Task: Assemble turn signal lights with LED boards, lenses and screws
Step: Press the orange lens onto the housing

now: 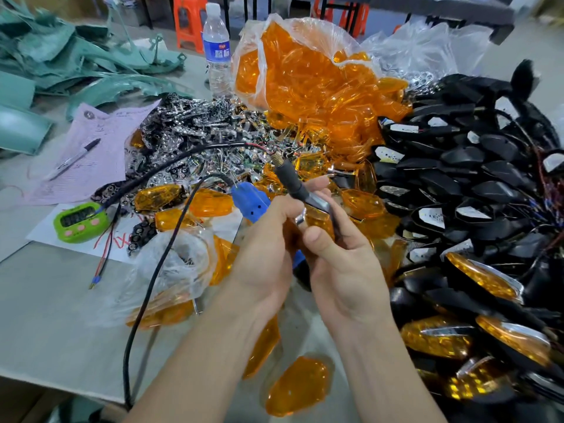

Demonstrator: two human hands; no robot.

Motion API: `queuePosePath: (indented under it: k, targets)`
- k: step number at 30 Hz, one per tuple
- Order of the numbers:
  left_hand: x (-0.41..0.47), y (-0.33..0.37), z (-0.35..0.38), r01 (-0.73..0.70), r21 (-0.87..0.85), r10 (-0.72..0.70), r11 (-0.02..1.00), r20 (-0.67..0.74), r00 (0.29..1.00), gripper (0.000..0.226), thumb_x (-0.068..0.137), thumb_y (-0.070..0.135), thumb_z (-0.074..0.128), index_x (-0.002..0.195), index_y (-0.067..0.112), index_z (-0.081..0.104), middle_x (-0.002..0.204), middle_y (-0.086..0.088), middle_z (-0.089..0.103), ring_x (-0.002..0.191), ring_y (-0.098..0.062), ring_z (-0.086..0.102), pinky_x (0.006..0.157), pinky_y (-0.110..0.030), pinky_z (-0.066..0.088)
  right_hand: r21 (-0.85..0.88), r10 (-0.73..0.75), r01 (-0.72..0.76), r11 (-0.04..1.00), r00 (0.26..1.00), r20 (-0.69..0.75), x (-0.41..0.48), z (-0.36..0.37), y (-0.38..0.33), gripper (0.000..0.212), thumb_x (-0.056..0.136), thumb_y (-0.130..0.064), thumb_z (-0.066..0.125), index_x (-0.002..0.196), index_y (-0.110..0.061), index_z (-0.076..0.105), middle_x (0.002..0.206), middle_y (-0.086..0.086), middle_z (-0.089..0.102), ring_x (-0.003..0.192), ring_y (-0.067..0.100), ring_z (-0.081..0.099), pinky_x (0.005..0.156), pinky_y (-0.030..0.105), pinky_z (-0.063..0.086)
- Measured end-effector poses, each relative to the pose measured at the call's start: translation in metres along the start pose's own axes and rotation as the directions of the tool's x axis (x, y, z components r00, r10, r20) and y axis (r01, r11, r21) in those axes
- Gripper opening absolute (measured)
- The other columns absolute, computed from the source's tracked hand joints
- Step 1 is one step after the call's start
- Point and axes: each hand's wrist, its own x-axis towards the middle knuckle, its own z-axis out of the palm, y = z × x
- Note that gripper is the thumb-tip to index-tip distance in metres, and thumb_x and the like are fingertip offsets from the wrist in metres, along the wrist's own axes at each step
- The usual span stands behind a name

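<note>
My left hand point(262, 254) grips a blue electric screwdriver point(250, 203) whose black cord point(158, 264) runs down off the table's front edge. My right hand point(332, 257) holds a turn signal light point(317, 215) with an orange lens, its black stalk point(290, 178) and threaded brass tip pointing up and left. A red and black wire point(213, 148) leads from that tip. The screwdriver's bit is hidden between my hands. Loose orange lenses point(296, 386) lie on the table near me.
A bag of orange lenses point(305, 74) stands at the back. Chrome reflectors and LED boards point(195, 132) are heaped left of it. Black housings point(476, 178) and finished lights point(488, 337) fill the right. A green timer point(81, 221), pen point(76, 158), water bottle point(216, 50) sit left.
</note>
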Motion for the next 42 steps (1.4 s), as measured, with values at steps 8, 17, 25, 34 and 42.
queuePosePath:
  k: [8, 17, 25, 34, 42]
  targets:
    - [0.011, -0.006, -0.002, -0.013, -0.008, 0.013, 1.0, 0.001, 1.0, 0.033, 0.089, 0.026, 0.053, 0.104, 0.018, 0.08, 0.104, -0.008, 0.073, 0.097, -0.017, 0.069, 0.091, -0.032, 0.058, 0.089, -0.038, 0.043, 0.995, 0.997, -0.067, -0.004, 0.008, 0.006, 0.053, 0.067, -0.004, 0.083, 0.119, -0.01, 0.076, 0.13, 0.02, 0.068, 0.114, 0.03, 0.068, 0.11, 0.047, 0.05]
    - [0.01, -0.013, -0.015, -0.112, 0.152, 0.113, 0.982, 0.006, 0.994, 0.03, 0.097, 0.04, 0.057, 0.107, 0.026, 0.081, 0.103, -0.003, 0.077, 0.099, -0.015, 0.071, 0.094, -0.029, 0.057, 0.135, 0.068, -0.049, 0.99, 0.988, -0.14, -0.002, 0.01, 0.005, 0.046, 0.072, -0.008, 0.073, 0.118, -0.013, 0.077, 0.114, 0.017, 0.075, 0.101, 0.024, 0.073, 0.094, 0.035, 0.059]
    - [0.003, 0.004, -0.025, -0.253, 0.266, 0.218, 0.93, 0.155, 0.964, 0.038, 0.089, 0.013, 0.066, 0.126, 0.005, 0.066, 0.109, -0.002, 0.075, 0.107, -0.016, 0.068, 0.1, -0.033, 0.054, 0.092, 0.086, -0.09, 0.992, 0.995, 0.047, -0.002, 0.002, -0.001, 0.038, 0.093, -0.004, 0.063, 0.129, -0.01, 0.071, 0.13, 0.021, 0.07, 0.122, 0.036, 0.067, 0.09, 0.035, 0.059]
    - [0.0, 0.006, -0.044, -0.321, 0.31, 0.21, 0.895, 0.342, 0.916, 0.053, 0.087, 0.015, 0.065, 0.138, 0.002, 0.055, 0.134, 0.0, 0.067, 0.128, -0.016, 0.061, 0.105, -0.03, 0.049, -0.149, -0.095, 0.125, 0.981, 0.977, 0.19, -0.003, -0.011, -0.011, 0.045, 0.082, -0.002, 0.079, 0.126, -0.013, 0.072, 0.134, 0.011, 0.069, 0.127, 0.033, 0.063, 0.104, 0.043, 0.051]
    - [-0.004, 0.003, -0.053, -0.314, 0.259, 0.211, 0.913, 0.359, 0.909, 0.062, 0.086, 0.03, 0.075, 0.14, 0.005, 0.056, 0.134, 0.0, 0.068, 0.127, -0.018, 0.062, 0.102, -0.029, 0.05, -0.225, -0.162, 0.212, 0.951, 0.961, 0.224, 0.0, -0.014, -0.013, 0.046, 0.078, -0.006, 0.08, 0.122, 0.001, 0.072, 0.127, 0.019, 0.071, 0.125, 0.039, 0.064, 0.104, 0.049, 0.053]
